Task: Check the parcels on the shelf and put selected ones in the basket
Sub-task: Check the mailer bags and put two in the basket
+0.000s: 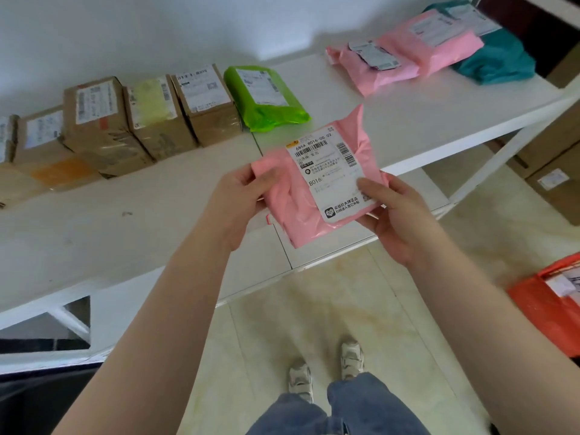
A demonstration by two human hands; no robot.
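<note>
While both hands pinch it, left hand (243,191) and right hand (397,211) at opposite edges, the pink mailer (295,196) hangs above the shelf (141,221) edge, label up; basket unseen.

Soft pink plastic mailer bag (301,196) held near, its white shipping label (332,174) reading "685A B016-00 02" and "B016", far shelf labels too blurred

Parcel sorting room — long white metal shelf (408,120) carrying labelled brown cardboard boxes (150,117) and pink plastic mailer bags (417,54); pale tiled floor (329,309).
</note>
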